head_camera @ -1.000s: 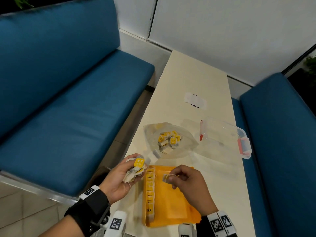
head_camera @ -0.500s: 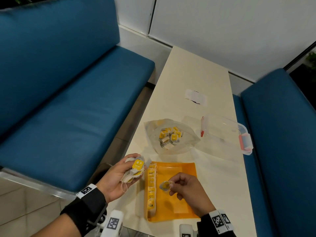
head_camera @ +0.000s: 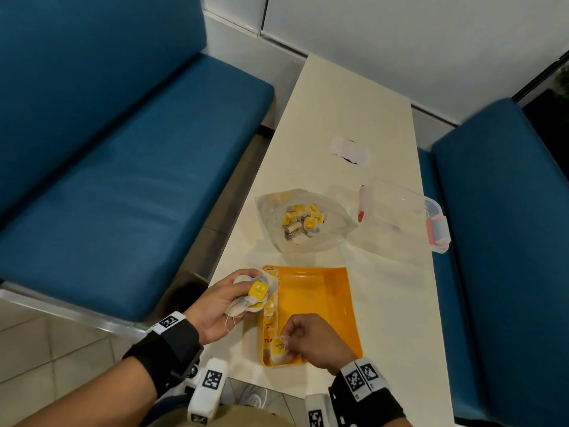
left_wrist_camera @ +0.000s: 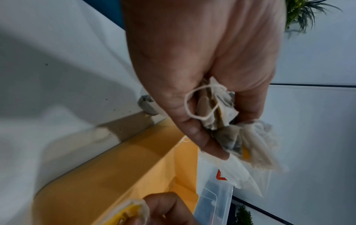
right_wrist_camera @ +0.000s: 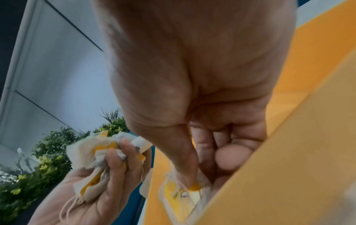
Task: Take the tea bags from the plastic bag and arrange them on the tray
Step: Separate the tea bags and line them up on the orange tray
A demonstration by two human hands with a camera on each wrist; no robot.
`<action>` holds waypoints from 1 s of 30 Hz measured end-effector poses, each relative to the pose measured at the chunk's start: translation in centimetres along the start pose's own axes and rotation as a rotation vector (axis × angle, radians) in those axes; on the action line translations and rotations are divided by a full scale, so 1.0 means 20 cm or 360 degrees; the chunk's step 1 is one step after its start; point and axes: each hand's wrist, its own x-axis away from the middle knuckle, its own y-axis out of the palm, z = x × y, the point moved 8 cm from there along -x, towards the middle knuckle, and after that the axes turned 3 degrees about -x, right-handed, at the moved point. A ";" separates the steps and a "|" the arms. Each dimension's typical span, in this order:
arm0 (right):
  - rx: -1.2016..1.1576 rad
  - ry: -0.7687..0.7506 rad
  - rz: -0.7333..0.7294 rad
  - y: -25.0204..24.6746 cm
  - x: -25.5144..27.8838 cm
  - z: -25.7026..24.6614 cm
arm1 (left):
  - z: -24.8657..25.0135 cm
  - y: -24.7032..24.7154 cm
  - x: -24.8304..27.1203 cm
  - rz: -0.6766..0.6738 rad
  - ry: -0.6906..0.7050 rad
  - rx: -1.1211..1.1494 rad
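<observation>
Head view: right hand (head_camera: 311, 340) pinches one tea bag (head_camera: 278, 349) at the tray's (head_camera: 323, 291) near corner; left hand (head_camera: 221, 300) clutches a bunch (head_camera: 251, 298). Lay it flat, butted against the row (head_camera: 270, 315).

Yellow-tagged tea bags (head_camera: 268, 315) lining orange tray (head_camera: 320, 291)

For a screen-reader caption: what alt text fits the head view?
The right hand sets a tea bag at the near left corner of an orange tray; the left hand holds a bunch of tea bags.
</observation>
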 end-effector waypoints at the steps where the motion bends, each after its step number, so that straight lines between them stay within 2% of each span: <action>1: 0.0044 0.0018 0.0001 0.01 -0.01 0.01 | -0.01 0.00 0.00 0.0008 -0.0009 -0.0010; 5: 0.0191 0.0061 0.0039 0.03 -0.06 0.04 | -0.04 0.02 -0.01 0.0001 -0.0023 -0.0068; 10: 0.0358 -0.0009 0.0164 0.04 -0.10 0.03 | -0.05 0.06 0.00 -0.0022 0.0006 -0.0139; 19: 0.0292 -0.0005 0.0300 0.04 -0.10 0.06 | -0.06 0.09 0.01 -0.0056 0.0025 -0.0215; 24: 0.0565 -0.0116 0.0226 0.03 -0.08 0.02 | -0.06 0.09 0.01 -0.0051 0.0039 -0.0237; 27: 0.0571 -0.0157 0.0070 0.07 -0.07 0.01 | -0.06 0.09 0.01 -0.0042 0.0055 -0.0242; 30: 0.0655 -0.0205 0.0017 0.10 -0.09 0.00 | -0.06 0.09 0.02 -0.0030 0.0068 -0.0251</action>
